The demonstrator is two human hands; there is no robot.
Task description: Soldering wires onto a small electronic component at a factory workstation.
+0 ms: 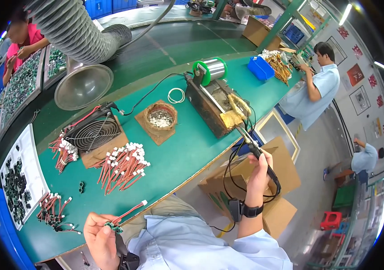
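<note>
My left hand (pixel 100 237) pinches a small green circuit board (pixel 114 227) at the table's near edge. From the board, a red wire lead (pixel 130 211) with a white connector sticks out to the right. In my right hand (pixel 260 170) is a black soldering iron (pixel 257 153), its cable looping down past the wrist. The iron's tip end reaches a yellowish sponge (pixel 231 119) on the dark soldering stand (pixel 207 110); exact contact is hard to make out. A green spool of solder wire (pixel 216 71) sits on top of that stand.
Bundled red leads (pixel 122 166), a black fan (pixel 94 134) and a round tin (pixel 160 118) stand on the green table (pixel 169 153). At left lies a white tray (pixel 27 173) of boards. A fume duct horn (pixel 84 87) hangs above. Cardboard boxes (pixel 282 166) stand right; co-workers sit beyond.
</note>
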